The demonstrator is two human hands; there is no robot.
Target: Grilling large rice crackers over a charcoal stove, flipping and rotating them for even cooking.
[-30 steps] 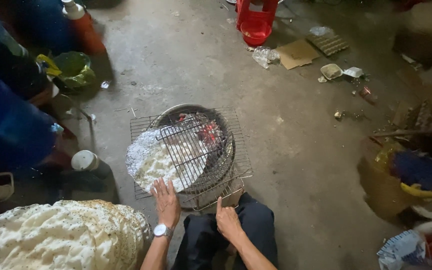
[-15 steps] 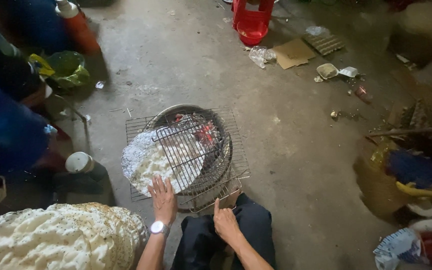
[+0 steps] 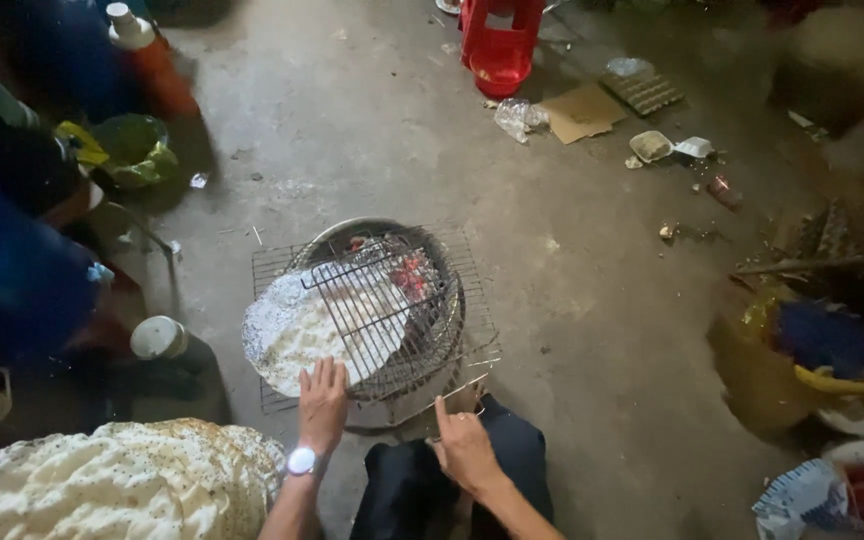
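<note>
1. A person crouches on a concrete floor over a round charcoal brazier that has glowing red embers inside; every place below is given relative to this brazier.
2. A square wire grill rack lies flat across the brazier's top. A smaller wire grate sits on it, tilted, over a thin round white rice cracker.
3. The cracker lies on the brazier's left half and overhangs its left edge. It is nearly round, so it has no clear long axis.
4. The left hand is at the brazier's near-left edge, fingers spread flat, fingertips touching the cracker's near rim; it presses rather than grips. A wristwatch is on that wrist.
5. The right hand is at the brazier's near edge, loosely curled around thin sticks that point toward the rack.
6. The cracker lies just ahead of the left hand, which is the nearer; the right hand is off to its right.
7. A stack of finished crackers sits near-left of the brazier; a red plastic stool stands far beyond it.
</note>
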